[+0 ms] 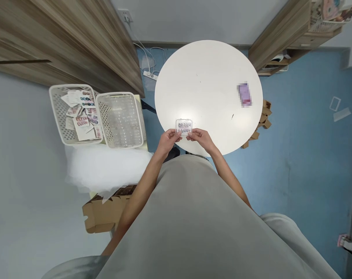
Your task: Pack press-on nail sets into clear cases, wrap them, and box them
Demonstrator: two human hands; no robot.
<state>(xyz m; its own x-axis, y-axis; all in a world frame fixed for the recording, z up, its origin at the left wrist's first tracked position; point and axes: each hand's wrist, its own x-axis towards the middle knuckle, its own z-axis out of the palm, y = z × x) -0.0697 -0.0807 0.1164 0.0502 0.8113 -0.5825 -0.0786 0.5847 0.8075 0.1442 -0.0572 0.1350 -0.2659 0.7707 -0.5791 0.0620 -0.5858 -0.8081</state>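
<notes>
A small clear plastic case [184, 124] with rows of small dark and pinkish pieces inside is held near the front edge of the round white table [205, 77]. My left hand [169, 139] grips its lower left corner, thumb on top. At the lower right corner, my right hand [201, 138] pinches it the same way. The case looks closed, with its small tabs on the far side. What the pieces inside are is too small to tell.
A blurred purple item [244, 94] lies on the table's right side. Left stand a white basket of printed cards [56, 112] and another of clear plastic cases [139, 128]. White sheeting [106, 164] and cardboard boxes [102, 215] sit nearer me. A power strip [150, 75] lies behind.
</notes>
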